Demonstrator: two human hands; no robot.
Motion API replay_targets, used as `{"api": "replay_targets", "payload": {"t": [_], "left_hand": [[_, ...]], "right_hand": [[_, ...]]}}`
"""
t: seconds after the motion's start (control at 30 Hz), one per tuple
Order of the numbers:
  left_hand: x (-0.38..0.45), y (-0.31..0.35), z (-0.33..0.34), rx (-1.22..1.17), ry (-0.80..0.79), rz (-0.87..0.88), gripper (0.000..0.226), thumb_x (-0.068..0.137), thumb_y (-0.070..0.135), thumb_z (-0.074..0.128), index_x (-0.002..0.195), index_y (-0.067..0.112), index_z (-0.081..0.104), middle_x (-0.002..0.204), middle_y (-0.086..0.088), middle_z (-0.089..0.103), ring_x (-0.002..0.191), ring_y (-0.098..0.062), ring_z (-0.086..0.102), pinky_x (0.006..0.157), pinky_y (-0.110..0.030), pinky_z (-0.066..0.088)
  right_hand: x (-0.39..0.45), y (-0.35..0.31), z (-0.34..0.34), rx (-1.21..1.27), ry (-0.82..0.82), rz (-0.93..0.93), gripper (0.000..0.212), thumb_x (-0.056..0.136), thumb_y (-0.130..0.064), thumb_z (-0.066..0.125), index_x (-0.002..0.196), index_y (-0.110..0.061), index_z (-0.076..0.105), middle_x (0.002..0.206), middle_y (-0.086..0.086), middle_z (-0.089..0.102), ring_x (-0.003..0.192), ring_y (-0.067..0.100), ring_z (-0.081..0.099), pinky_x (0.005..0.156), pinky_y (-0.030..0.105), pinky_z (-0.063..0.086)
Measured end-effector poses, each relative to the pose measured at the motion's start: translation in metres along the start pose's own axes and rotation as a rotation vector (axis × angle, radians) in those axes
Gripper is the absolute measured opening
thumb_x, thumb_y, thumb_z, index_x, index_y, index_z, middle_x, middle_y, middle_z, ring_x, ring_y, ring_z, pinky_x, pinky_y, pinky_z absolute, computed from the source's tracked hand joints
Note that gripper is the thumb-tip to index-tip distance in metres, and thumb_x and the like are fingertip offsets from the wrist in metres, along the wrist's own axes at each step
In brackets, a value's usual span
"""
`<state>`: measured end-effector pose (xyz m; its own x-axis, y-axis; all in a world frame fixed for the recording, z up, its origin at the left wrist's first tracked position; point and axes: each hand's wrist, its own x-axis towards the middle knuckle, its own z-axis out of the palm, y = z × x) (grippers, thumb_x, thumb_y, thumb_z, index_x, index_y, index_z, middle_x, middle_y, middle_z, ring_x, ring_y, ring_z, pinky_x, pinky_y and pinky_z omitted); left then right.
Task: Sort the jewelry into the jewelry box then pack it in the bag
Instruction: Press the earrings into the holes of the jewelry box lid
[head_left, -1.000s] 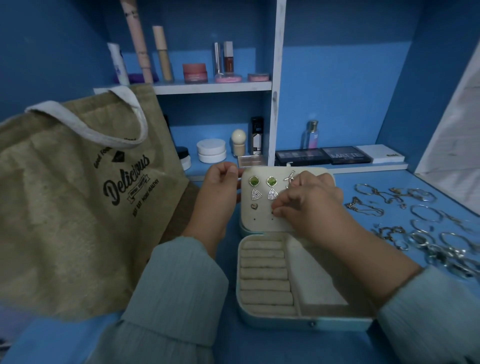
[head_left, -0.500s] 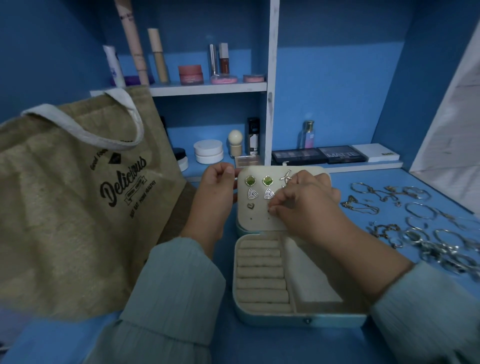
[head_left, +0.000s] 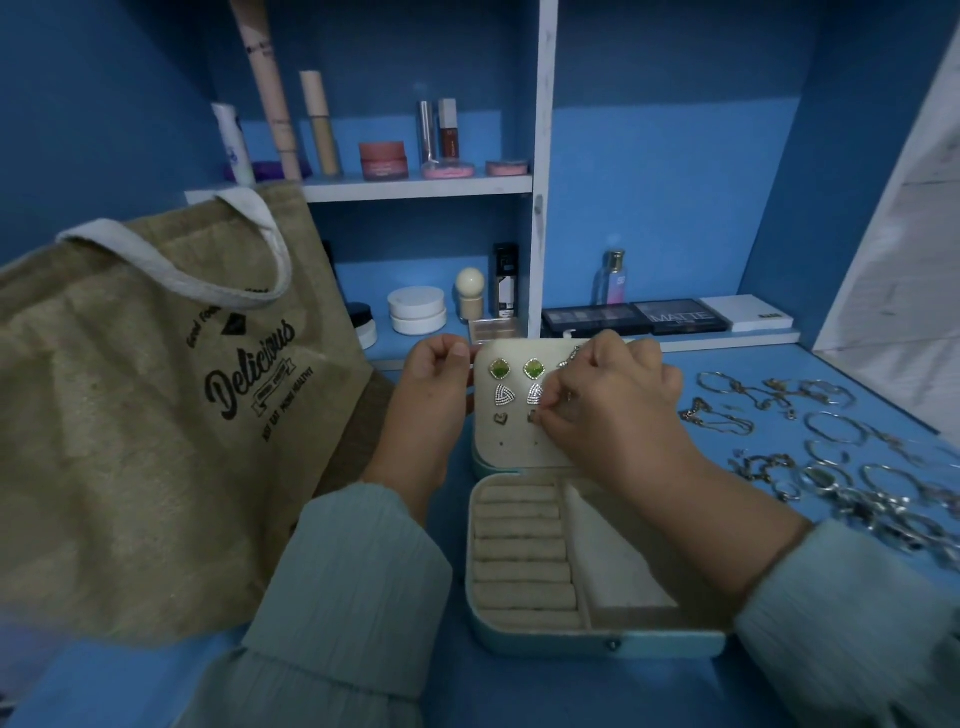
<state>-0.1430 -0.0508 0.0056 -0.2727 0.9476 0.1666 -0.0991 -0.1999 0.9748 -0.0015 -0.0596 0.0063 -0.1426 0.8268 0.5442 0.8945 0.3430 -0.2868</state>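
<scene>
The jewelry box (head_left: 592, 631) is a pale mint case with a cream lining, lying open on the blue tabletop (head_left: 519, 696) with a small clasp at its front wall; its base holds a bank of padded ring rolls (head_left: 522, 556) on the left and a plain compartment on the right. Its lid (head_left: 511, 452) stands raised at the back, and the inner panel carries a pair of green square earrings (head_left: 516, 369), a pair of silver triangular earrings (head_left: 504, 396) below them, and a small dark heart stud (head_left: 501, 419) lower still. The left hand (head_left: 434, 387) holds the lid's left edge, thumb curled at its top corner. The right hand (head_left: 613, 400) reaches across the panel from the right, its fingertips (head_left: 545, 415) pinched on a small stud (head_left: 533, 417) just beside the heart stud, knuckles covering the panel's right side. Both forearms wear pale green sleeves. A burlap bag (head_left: 145, 415) printed "Delicious" stands to the left of the box, and silver bracelets and chains (head_left: 831, 457) lie spread on the tabletop to the right.
</scene>
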Motion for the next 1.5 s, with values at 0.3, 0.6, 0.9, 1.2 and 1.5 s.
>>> {"api": "replay_targets", "payload": {"t": [0.3,0.6,0.9,1.2,1.5], "left_hand": [[-0.002,0.002,-0.004,-0.031,-0.008,-0.024,0.016,0.099,0.023,0.041,0.088,0.021,0.052,0.091,0.003,0.065,0.085,-0.013,0.061,0.074,-0.028,0.049],[-0.010,0.008,-0.010,-0.115,-0.154,-0.093,0.016,0.097,0.015,0.043,0.086,0.017,0.054,0.075,0.001,0.059,0.069,-0.011,0.055,0.064,-0.023,0.047],[-0.013,0.013,-0.016,-0.109,-0.292,-0.197,0.013,0.094,0.014,0.047,0.085,0.015,0.056,0.061,0.008,0.063,0.057,-0.004,0.058,0.055,-0.018,0.051],[-0.007,0.026,-0.023,0.201,-0.530,-0.276,0.009,0.089,0.012,0.055,0.084,0.013,0.063,0.068,0.005,0.067,0.063,-0.004,0.061,0.058,-0.015,0.050],[0.008,0.058,-0.008,0.979,-0.780,-0.081,0.010,0.084,0.028,0.065,0.081,0.037,0.063,0.084,0.021,0.062,0.079,0.005,0.055,0.070,-0.012,0.040]], "right_hand": [[0.004,0.003,-0.018,-0.009,-0.073,0.151,0.117,0.064,-0.059,0.072,0.147,-0.027,-0.003,0.153,-0.002,-0.002,0.141,0.024,-0.002,0.112,0.043,0.008],[-0.008,0.005,-0.025,-0.107,0.016,0.058,0.103,0.057,-0.060,0.075,0.140,-0.017,0.032,0.131,0.006,0.040,0.127,0.030,0.031,0.112,0.055,0.008],[-0.026,0.001,-0.021,-0.298,0.320,-0.155,0.063,0.044,-0.050,0.082,0.090,-0.012,0.061,0.090,0.007,0.056,0.084,0.031,0.056,0.102,0.064,0.022],[-0.036,0.009,-0.014,-0.328,0.491,-0.270,0.037,0.069,-0.048,0.067,0.078,-0.014,0.055,0.077,0.003,0.054,0.071,0.025,0.050,0.096,0.050,0.028],[-0.042,0.013,-0.004,-0.347,0.634,-0.302,0.038,0.076,-0.050,0.064,0.075,-0.016,0.047,0.074,0.003,0.053,0.074,0.020,0.038,0.087,0.042,0.029]]}}
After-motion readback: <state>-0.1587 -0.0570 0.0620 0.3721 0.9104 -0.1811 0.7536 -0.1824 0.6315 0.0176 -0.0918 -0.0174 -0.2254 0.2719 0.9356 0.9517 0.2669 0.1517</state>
